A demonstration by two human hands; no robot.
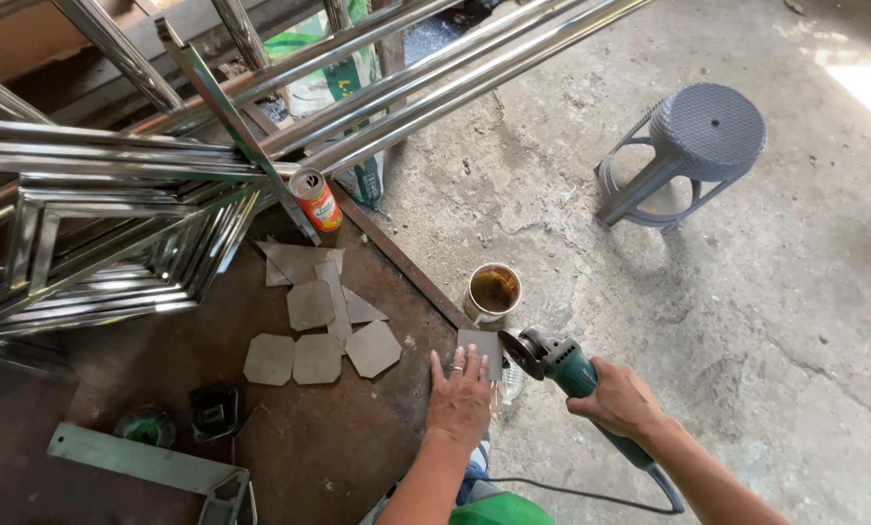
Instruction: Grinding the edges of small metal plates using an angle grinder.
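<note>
Your left hand (pixel 460 394) lies flat with fingers spread on a small metal plate (pixel 481 349) at the near right edge of the workbench (pixel 309 447). Your right hand (pixel 618 399) grips a green angle grinder (pixel 557 362), its disc seemingly at the plate's right edge. A tin can (pixel 495 291) stands just beyond, cut plates (pixel 314 335) to the left.
</note>
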